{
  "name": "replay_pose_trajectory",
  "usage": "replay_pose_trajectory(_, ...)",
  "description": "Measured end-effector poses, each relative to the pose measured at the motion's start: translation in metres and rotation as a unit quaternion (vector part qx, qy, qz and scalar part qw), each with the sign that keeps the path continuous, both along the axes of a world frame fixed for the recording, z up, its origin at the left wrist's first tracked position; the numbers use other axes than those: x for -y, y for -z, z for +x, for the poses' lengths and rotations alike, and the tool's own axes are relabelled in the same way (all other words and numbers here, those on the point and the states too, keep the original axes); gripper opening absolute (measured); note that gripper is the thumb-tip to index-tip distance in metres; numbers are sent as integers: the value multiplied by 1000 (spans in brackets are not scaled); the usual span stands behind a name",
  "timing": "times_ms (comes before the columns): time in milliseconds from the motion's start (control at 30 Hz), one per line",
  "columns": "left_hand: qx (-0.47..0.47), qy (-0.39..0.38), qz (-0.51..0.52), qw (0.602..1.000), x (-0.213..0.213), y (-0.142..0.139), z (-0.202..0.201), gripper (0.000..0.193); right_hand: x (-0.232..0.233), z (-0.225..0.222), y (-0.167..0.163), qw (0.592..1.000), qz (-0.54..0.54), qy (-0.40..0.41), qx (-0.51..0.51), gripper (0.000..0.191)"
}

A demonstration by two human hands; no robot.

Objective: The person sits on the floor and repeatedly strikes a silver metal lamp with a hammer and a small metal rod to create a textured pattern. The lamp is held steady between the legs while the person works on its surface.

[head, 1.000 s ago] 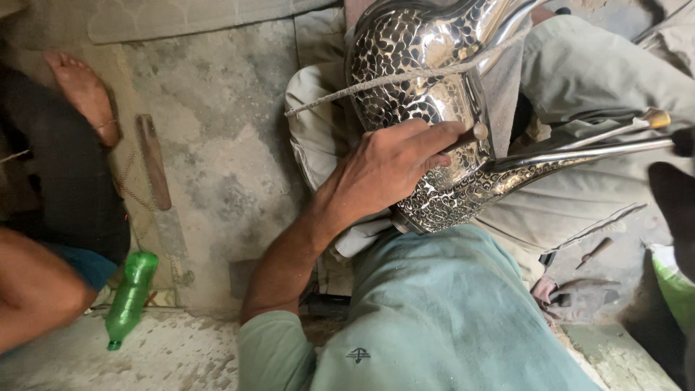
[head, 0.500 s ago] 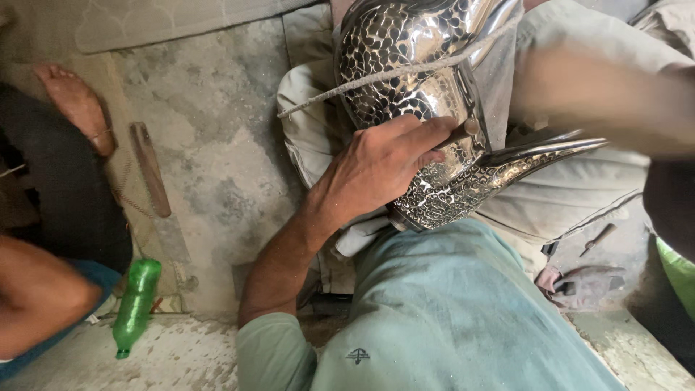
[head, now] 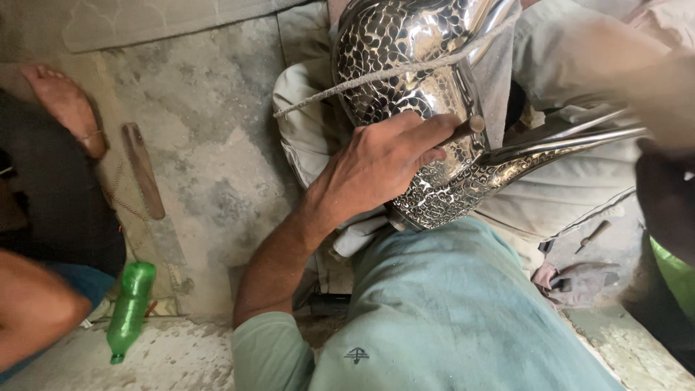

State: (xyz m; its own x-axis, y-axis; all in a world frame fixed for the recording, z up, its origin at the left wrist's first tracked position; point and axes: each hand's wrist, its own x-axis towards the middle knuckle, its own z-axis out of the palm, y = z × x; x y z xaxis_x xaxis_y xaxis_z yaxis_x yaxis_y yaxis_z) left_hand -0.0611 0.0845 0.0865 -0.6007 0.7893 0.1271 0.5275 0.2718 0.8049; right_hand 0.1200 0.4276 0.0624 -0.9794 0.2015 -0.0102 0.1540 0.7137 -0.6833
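Gripping punch (head: 469,127) against hammered metal pot (head: 405,65)

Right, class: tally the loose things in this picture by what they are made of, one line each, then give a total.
Metal: 2, the shiny hammered silver pitcher and the short punch tool in the left hand
Plastic: 1, the green bottle
Wood: 1, the brown stick
Total: 4

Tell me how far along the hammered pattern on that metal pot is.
Done: most of the shiny metal pot facing the camera already carries the dimpled pattern, down to its base. In hand: the left hand holds a small punch against the pot's side, by the smooth band. Left: that band and the long spout show no dimples. The right hand is a blur at the frame's edge; what it holds cannot be told.
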Motion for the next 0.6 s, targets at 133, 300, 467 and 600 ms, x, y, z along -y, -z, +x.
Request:
replay_pose_trajectory(133, -11, 13, -3, 1000, -1, 3, -1, 42, 2, -4, -7, 1000, -3, -1, 16, 20)
replay_pose_trajectory(300, -14, 15, -3, 1000, 0, 5, -1, 45, 14, -16, -25, 1000, 16, -13, 17, 25)
replay_pose_trajectory(467, -22, 21, 5, 1000, 1, 6, -2, 46, 29, -27, -48, 999, 42, -27, 8, 30)
replay_pose_trajectory(600, -10, 25, -9, 1000, 1, 6, -3, 45, 47, -34, -67, 996, 78, -37, 5, 35)
